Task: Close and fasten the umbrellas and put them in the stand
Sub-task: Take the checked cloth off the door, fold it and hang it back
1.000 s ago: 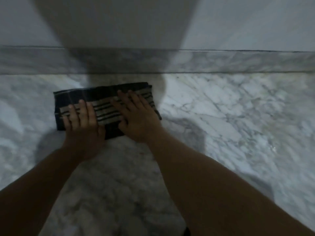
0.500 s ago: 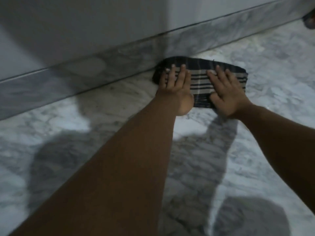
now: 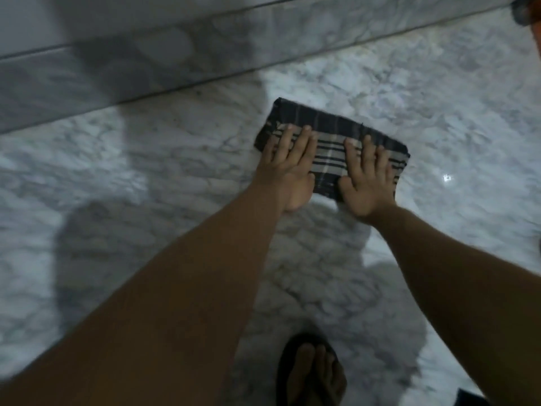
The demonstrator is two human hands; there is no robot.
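- i see a folded striped cloth (image 3: pixel 330 148), dark with pale bands, lying flat on the marble floor (image 3: pixel 146 183), near the marble skirting (image 3: pixel 205 57) along the wall but apart from it.
- left hand (image 3: pixel 288 168) lies palm down on the cloth's left part, fingers straight and close together, pressing; nothing gripped.
- right hand (image 3: pixel 367 180) lies palm down on the cloth's right part, fingers straight and a little spread, thumb out toward the left hand; nothing gripped.
- a strip of cloth shows bare between the two hands.
- both forearms reach out from the bottom of the view.
- a foot in a dark sandal (image 3: pixel 311 373) stands on the floor at the lower edge, well short of the cloth.
- i cannot make out any umbrella or stand from here.
- top right corner: a blurred dark and orange shape (image 3: pixel 528 13); cannot tell what.
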